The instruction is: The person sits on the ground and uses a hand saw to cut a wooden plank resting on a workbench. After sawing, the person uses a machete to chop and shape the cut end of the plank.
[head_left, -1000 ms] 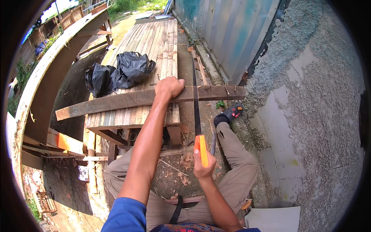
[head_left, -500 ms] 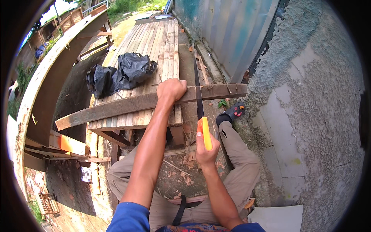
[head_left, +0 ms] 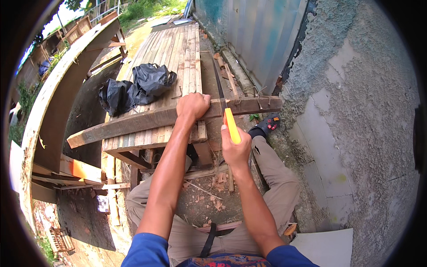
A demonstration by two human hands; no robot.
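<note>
A weathered wooden beam (head_left: pixel 129 127) lies crosswise over a slatted wooden bench (head_left: pixel 151 138), its right end jutting past the bench edge. My left hand (head_left: pixel 193 107) is closed over the beam's top near that edge, pressing it down. In my right hand (head_left: pixel 235 150) is the yellow-orange handle of a handsaw (head_left: pixel 231 127), held close to the beam's near side. The dark saw blade (head_left: pixel 217 78) crosses the beam just right of the bench and points away from me. How deep its teeth sit in the wood I cannot tell. Several bent nails (head_left: pixel 261 93) stick out of the overhanging end.
Crumpled black plastic bags (head_left: pixel 151 82) rest on the bench, beyond the beam. A rough concrete wall (head_left: pixel 360 133) and corrugated metal sheeting (head_left: pixel 267 40) rise on the right. A large curved wooden panel (head_left: pixel 49 98) stands at left. My shoe (head_left: pixel 269 124) is below the beam's right end.
My right hand has pushed the saw forward, bringing its handle up close to the beam. My left hand keeps its hold on the beam. The whole view has shifted slightly.
</note>
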